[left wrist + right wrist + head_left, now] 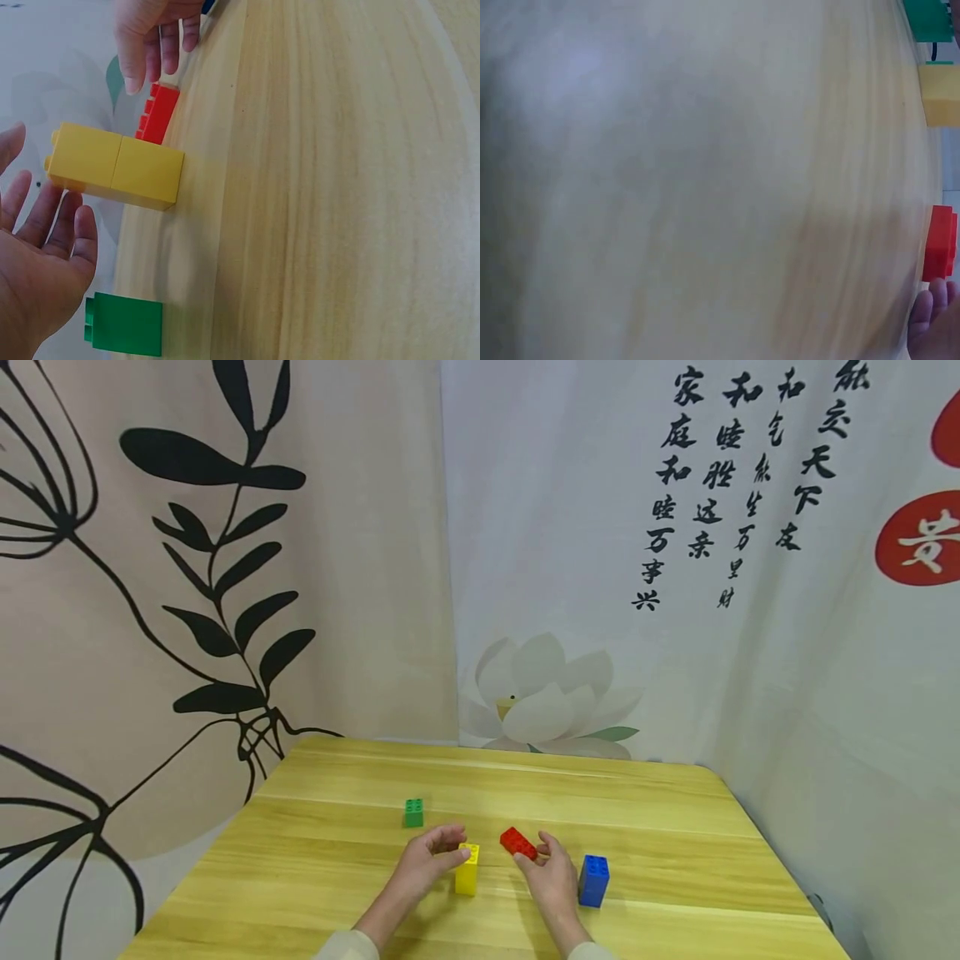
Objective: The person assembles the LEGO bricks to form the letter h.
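Note:
My left hand (429,858) is beside a stack of two yellow bricks (467,877) standing upright on the table. In the left wrist view its fingers (64,221) are loosely bent near the stack's studded top, with the thumb apart from them. My right hand (551,877) is at the near right end of a red brick (517,842), which lies flat, studs up. Its thumb and fingers are spread around that end without a visible grip; whether they touch it I cannot tell. The right wrist view catches only the fingertips (922,307) beside the red brick (937,244).
A blue block (594,881) with studs on top stands upright just right of my right hand. Farther back on the left sits a small green brick (414,812). The wooden table (675,827) ends at a patterned cloth backdrop (375,568).

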Available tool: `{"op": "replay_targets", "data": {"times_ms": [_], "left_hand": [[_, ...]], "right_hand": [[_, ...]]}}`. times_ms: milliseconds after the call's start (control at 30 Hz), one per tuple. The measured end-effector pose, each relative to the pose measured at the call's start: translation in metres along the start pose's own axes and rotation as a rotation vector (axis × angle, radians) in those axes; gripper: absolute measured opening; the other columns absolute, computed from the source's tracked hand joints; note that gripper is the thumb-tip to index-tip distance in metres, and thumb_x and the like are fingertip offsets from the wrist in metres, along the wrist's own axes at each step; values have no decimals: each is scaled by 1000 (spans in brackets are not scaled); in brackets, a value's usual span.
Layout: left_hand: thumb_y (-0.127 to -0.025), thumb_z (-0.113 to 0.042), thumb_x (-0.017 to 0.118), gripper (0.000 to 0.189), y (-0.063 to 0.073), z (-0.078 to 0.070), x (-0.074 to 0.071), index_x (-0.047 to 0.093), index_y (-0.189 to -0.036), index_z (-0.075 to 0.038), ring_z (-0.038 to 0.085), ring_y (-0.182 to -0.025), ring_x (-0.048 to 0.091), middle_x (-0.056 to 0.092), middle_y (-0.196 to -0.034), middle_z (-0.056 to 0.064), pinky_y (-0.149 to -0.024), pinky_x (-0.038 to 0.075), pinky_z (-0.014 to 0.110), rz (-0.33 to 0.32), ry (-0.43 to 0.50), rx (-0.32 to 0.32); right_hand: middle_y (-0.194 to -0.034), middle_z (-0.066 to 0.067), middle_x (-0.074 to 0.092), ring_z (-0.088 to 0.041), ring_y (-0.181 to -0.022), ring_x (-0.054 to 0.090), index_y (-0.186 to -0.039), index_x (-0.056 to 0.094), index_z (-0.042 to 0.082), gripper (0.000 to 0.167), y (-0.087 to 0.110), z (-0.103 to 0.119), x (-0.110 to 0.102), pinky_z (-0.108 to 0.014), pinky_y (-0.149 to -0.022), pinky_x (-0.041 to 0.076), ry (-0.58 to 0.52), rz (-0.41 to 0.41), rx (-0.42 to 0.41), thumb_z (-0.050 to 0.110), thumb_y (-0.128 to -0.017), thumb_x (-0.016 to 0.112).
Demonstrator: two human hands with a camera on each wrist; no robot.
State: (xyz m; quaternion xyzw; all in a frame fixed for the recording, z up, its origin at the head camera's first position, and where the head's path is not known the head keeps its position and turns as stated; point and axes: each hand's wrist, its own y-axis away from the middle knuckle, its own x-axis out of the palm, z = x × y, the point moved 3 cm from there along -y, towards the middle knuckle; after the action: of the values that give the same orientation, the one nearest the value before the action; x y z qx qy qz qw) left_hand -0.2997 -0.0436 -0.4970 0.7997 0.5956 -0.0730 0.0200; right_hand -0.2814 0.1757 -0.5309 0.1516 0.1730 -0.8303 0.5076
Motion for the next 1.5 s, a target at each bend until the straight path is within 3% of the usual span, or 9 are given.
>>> {"op": "replay_targets", "data": {"times_ms": [267,467,700,1133,1500], "left_hand": [[-89,-22,76,51,1,5,1,59,-131,0,35,-117,56,62,-126,15,-92,52,39,5,-6,-1],[-89,-24,76,52,1,9,2,59,-132,-1,32,-115,56,61,-127,16,-90,53,37,8,-11,1],[-89,-22,76,51,3,9,3,59,-131,1,31,-114,56,63,-124,14,-90,53,37,11,-16,14],[-89,-24,75,54,5,12,6,57,-132,4,31,-113,58,64,-122,14,-92,51,44,-2,-44,16],[-90,-21,74,52,5,13,8,57,-133,4,32,-114,58,64,-123,14,-94,50,44,-6,-59,-5]], "right_hand": [[-119,-22,63,-34,-102,64,-131,58,-4,58,-3,-3,2,-46,-82,55,42,13,16,15,-82,82],[-112,-18,65,-31,-97,63,-127,62,-4,56,-3,-5,5,-47,-80,52,115,-9,-4,18,-80,84],[-112,-19,64,-32,-99,62,-126,62,-5,55,-3,-5,5,-48,-83,51,115,-20,0,17,-81,83],[-93,-12,64,-24,-84,59,-114,68,-9,42,-3,-5,3,-41,-70,49,157,-29,-42,8,-78,83],[-89,-9,64,-24,-82,60,-108,71,-5,37,-5,-8,3,-42,-70,49,174,-34,-75,9,-77,83]]}}
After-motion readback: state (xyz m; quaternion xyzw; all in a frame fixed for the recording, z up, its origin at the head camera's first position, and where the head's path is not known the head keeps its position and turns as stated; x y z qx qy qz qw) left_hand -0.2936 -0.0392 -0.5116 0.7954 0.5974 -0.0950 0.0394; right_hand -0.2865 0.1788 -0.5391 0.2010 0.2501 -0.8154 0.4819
